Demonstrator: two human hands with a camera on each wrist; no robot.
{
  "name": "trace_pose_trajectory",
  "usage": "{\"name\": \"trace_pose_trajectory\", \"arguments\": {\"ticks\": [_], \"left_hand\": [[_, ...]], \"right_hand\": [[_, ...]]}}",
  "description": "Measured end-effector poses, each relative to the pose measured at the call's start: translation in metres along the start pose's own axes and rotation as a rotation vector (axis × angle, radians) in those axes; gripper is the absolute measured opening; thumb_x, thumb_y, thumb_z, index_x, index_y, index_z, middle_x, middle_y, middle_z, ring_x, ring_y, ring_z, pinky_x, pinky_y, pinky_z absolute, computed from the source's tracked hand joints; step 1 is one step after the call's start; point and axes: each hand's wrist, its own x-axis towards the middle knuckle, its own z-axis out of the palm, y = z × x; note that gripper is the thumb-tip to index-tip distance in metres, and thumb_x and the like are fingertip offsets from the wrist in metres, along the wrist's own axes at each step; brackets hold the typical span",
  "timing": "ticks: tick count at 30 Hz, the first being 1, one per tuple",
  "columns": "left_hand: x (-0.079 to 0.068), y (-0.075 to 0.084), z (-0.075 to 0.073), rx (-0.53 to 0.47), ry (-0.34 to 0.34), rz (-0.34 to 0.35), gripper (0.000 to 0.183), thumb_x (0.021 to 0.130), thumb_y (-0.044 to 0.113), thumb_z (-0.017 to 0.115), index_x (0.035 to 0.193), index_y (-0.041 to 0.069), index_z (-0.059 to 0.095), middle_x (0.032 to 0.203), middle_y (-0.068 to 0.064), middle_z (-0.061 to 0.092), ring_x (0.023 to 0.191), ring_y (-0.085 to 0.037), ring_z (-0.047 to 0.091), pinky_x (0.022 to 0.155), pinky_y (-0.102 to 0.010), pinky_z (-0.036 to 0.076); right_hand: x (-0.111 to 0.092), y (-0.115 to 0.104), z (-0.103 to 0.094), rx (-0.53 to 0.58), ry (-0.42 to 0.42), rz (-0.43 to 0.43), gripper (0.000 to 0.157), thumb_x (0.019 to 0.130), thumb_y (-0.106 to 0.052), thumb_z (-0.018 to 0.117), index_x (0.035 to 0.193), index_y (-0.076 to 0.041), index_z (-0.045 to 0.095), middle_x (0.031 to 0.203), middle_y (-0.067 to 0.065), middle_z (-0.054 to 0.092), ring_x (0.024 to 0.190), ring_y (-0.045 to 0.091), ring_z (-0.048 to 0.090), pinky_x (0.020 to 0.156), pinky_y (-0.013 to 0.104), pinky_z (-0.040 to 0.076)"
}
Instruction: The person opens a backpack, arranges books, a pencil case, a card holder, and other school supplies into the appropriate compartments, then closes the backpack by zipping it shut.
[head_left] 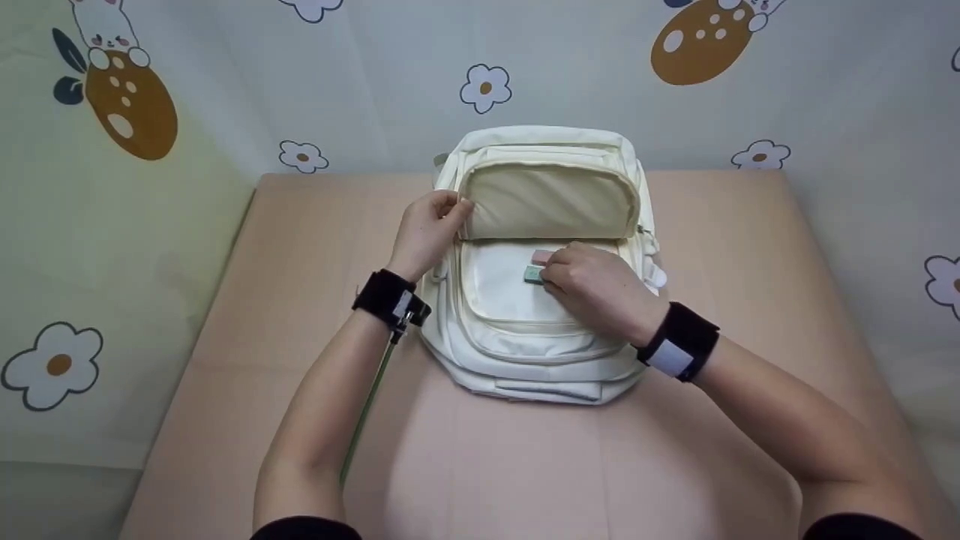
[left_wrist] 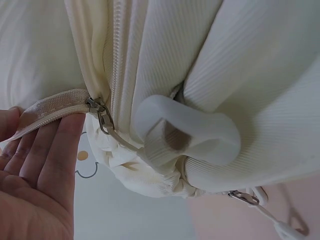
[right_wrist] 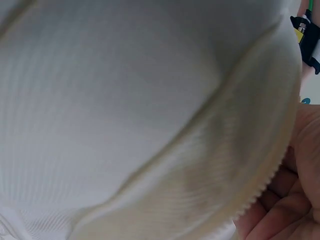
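Note:
A cream-white backpack [head_left: 540, 386] lies on the table, its rounded front pocket unzipped. My left hand [head_left: 431, 225] pinches the left edge of the raised pocket flap [head_left: 551, 199], whose beige lining shows. In the left wrist view, that thumb and the fingers [left_wrist: 55, 165] grip the zipper tape [left_wrist: 52, 107] close to a metal zipper pull [left_wrist: 102, 115]. Over the pale fabric below the flap, my right hand [head_left: 600, 289] holds small pink and green pieces [head_left: 533, 274], partly covered by its fingers. In the right wrist view, its curled fingers [right_wrist: 280, 200] lie behind the toothed zipper edge [right_wrist: 272, 172].
The pinkish table [head_left: 300, 225] reaches out on both sides of the backpack. Behind it hangs a pale curtain [head_left: 390, 90] printed with flowers and rabbits. Black straps [head_left: 681, 341] circle both wrists, and a green cable [head_left: 367, 409] runs along the left forearm.

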Motion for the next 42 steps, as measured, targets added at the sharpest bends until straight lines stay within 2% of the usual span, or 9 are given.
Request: {"name": "trace_pose_trajectory", "arguments": {"ticks": [4, 8, 12, 16, 20, 27, 32, 36, 42], "left_hand": [[-0.001, -0.001, 0.000, 0.006, 0.003, 0.004, 0.026, 0.101, 0.030, 0.066, 0.112, 0.008, 0.073, 0.096, -0.003, 0.074, 0.079, -0.017, 0.063, 0.069, -0.027, 0.050], [-0.002, -0.001, -0.001, 0.000, -0.003, -0.004, 0.025, 0.102, 0.030, 0.065, 0.110, 0.008, 0.073, 0.096, -0.003, 0.074, 0.080, -0.017, 0.063, 0.070, -0.028, 0.050], [-0.003, -0.001, 0.000, -0.005, -0.002, -0.002, 0.025, 0.102, 0.031, 0.065, 0.110, 0.009, 0.073, 0.097, -0.003, 0.074, 0.083, -0.017, 0.064, 0.071, -0.027, 0.050], [-0.003, -0.001, 0.000, -0.006, -0.002, 0.010, 0.024, 0.102, 0.030, 0.065, 0.109, 0.009, 0.073, 0.095, -0.002, 0.074, 0.080, -0.017, 0.063, 0.069, -0.027, 0.050], [-0.005, -0.003, 0.000, -0.011, -0.005, 0.028, 0.024, 0.102, 0.031, 0.065, 0.108, 0.009, 0.073, 0.095, -0.001, 0.073, 0.081, -0.016, 0.063, 0.070, -0.027, 0.050], [-0.013, -0.001, -0.005, -0.050, -0.030, 0.087, 0.020, 0.101, 0.023, 0.067, 0.111, 0.007, 0.072, 0.104, -0.004, 0.075, 0.094, -0.015, 0.069, 0.083, -0.028, 0.055], [-0.021, -0.001, -0.008, 0.007, -0.052, 0.185, 0.020, 0.102, 0.016, 0.065, 0.117, 0.006, 0.072, 0.108, -0.005, 0.074, 0.100, -0.014, 0.069, 0.088, -0.029, 0.056], [-0.032, -0.001, -0.010, 0.132, -0.065, 0.315, 0.024, 0.103, 0.016, 0.064, 0.125, 0.008, 0.071, 0.117, -0.003, 0.074, 0.106, -0.013, 0.069, 0.094, -0.029, 0.054], [-0.050, -0.004, -0.014, 0.316, -0.072, 0.636, 0.040, 0.098, 0.006, 0.069, 0.137, 0.012, 0.066, 0.134, -0.003, 0.067, 0.122, -0.017, 0.063, 0.103, -0.029, 0.048]], "right_hand": [[0.000, 0.000, -0.003, 0.023, 0.074, -0.027, 0.005, 0.090, -0.003, 0.075, 0.094, -0.004, 0.077, 0.093, 0.007, 0.070, 0.086, 0.027, 0.064, 0.077, 0.040, 0.055], [0.003, 0.009, -0.020, 0.029, 0.314, -0.030, 0.012, 0.091, -0.002, 0.075, 0.103, -0.002, 0.078, 0.099, 0.013, 0.070, 0.089, 0.031, 0.063, 0.076, 0.042, 0.053], [0.006, 0.032, -0.042, -0.014, 0.497, 0.088, 0.026, 0.091, -0.002, 0.073, 0.117, -0.004, 0.074, 0.118, 0.017, 0.068, 0.103, 0.037, 0.060, 0.084, 0.047, 0.048], [-0.001, 0.057, -0.053, -0.008, 0.429, 0.257, 0.039, 0.094, -0.004, 0.070, 0.133, -0.002, 0.065, 0.129, 0.018, 0.065, 0.115, 0.038, 0.058, 0.097, 0.050, 0.045], [-0.012, 0.070, -0.050, 0.050, 0.336, 0.391, 0.033, 0.097, -0.005, 0.068, 0.130, -0.001, 0.067, 0.121, 0.016, 0.070, 0.111, 0.032, 0.064, 0.096, 0.048, 0.050], [-0.022, 0.065, -0.051, 0.086, 0.374, 0.400, 0.021, 0.097, -0.002, 0.069, 0.117, 0.000, 0.072, 0.109, 0.013, 0.073, 0.092, 0.024, 0.069, 0.082, 0.041, 0.055], [-0.028, 0.059, -0.052, 0.081, 0.416, 0.364, 0.018, 0.095, 0.000, 0.071, 0.112, 0.001, 0.073, 0.104, 0.012, 0.074, 0.089, 0.022, 0.070, 0.080, 0.033, 0.055], [-0.033, 0.054, -0.051, 0.074, 0.451, 0.341, 0.016, 0.093, 0.002, 0.072, 0.110, 0.000, 0.074, 0.102, 0.011, 0.075, 0.087, 0.022, 0.070, 0.081, 0.023, 0.052], [-0.042, 0.044, -0.050, 0.073, 0.486, 0.299, 0.019, 0.090, 0.008, 0.072, 0.107, 0.000, 0.074, 0.099, 0.011, 0.074, 0.086, 0.023, 0.069, 0.083, 0.020, 0.050]]}}
